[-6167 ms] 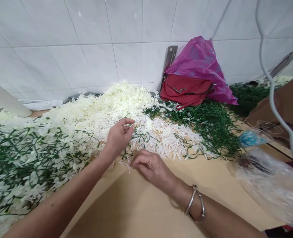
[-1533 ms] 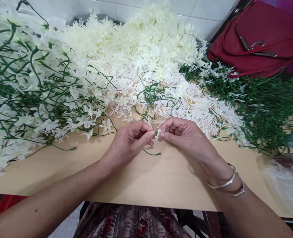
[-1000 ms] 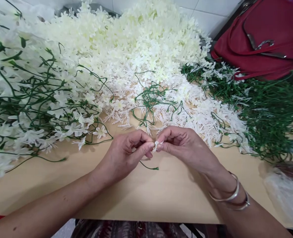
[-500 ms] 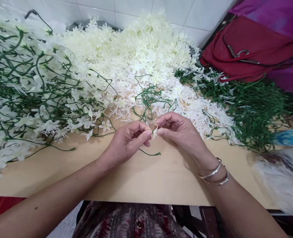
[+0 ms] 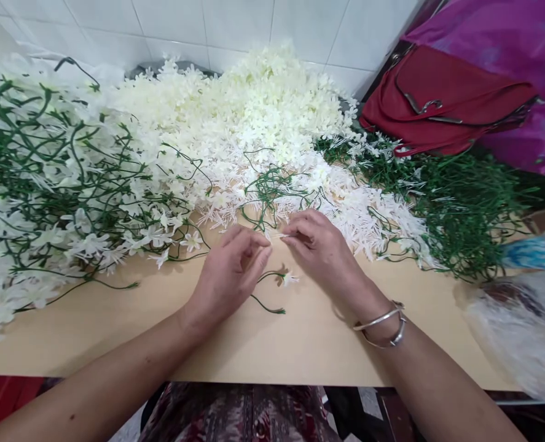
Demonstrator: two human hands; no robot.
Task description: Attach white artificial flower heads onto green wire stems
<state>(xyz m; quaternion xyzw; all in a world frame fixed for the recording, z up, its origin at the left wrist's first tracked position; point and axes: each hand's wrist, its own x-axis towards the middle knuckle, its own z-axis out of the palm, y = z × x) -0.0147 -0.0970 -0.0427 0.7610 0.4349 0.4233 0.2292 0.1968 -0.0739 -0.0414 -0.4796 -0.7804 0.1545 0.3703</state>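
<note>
Fingertips of my left hand (image 5: 230, 270) are pinched at the middle of the table, by a small white flower piece (image 5: 268, 235). Facing it, my right hand (image 5: 321, 245) pinches the thin white end of a piece between thumb and forefinger. Just below the hands a white flower (image 5: 290, 279) on a green stem lies on the table, beside another green stem (image 5: 270, 309) without petals. Beyond the fingers sits a small tangle of green stems (image 5: 270, 190) on white stamen pieces (image 5: 373, 215).
Stemmed white flowers (image 5: 88, 202) cover the left side. Loose cream petals (image 5: 272, 98) are heaped against the tiled wall. Green stems (image 5: 470, 202), a red bag (image 5: 451, 92) and a clear plastic bag (image 5: 521, 331) are on the right of the table (image 5: 272, 356).
A stemmed white flower now lies on the table below my hands. My fingers have moved slightly apart and now hold a thin white piece. The view has shifted a little.
</note>
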